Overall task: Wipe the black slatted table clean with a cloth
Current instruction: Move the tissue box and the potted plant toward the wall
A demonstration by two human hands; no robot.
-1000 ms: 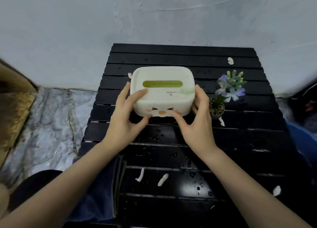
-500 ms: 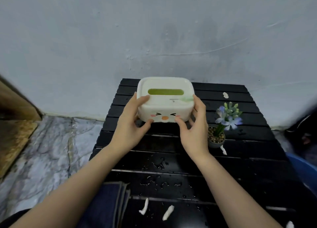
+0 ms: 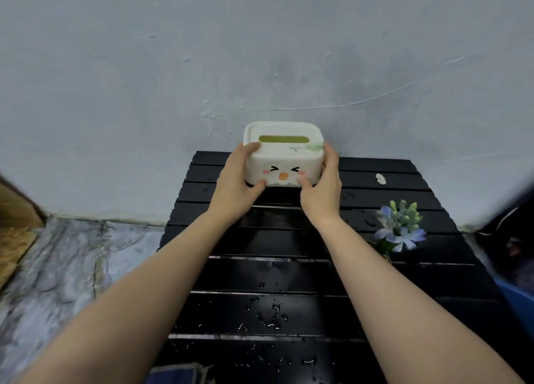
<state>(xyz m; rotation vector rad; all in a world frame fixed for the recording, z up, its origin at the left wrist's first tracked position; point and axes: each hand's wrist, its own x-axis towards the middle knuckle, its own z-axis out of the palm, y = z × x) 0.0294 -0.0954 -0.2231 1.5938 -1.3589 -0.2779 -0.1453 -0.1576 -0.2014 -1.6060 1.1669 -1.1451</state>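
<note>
The black slatted table (image 3: 404, 271) reaches from the bottom edge to the grey wall, and water drops glisten on its near slats. A cream tissue box (image 3: 284, 152) with a cartoon face and a green slot is at the table's far edge, close to the wall. My left hand (image 3: 237, 187) grips its left side and my right hand (image 3: 320, 191) grips its right side. Whether the box rests on the slats or hovers just above them is unclear. A folded dark blue cloth (image 3: 176, 375) peeks in at the bottom edge, on the table's near left corner.
A small potted plant with blue flowers (image 3: 400, 227) stands at the table's right side. A white scrap (image 3: 380, 178) lies on a far slat. Marble floor (image 3: 63, 271) lies to the left; a blue tub (image 3: 517, 297) sits at the right edge.
Both hands have carried the tissue box away from me, from the table's middle to its far edge by the wall. The view has tilted up, so the near scraps have left the frame.
</note>
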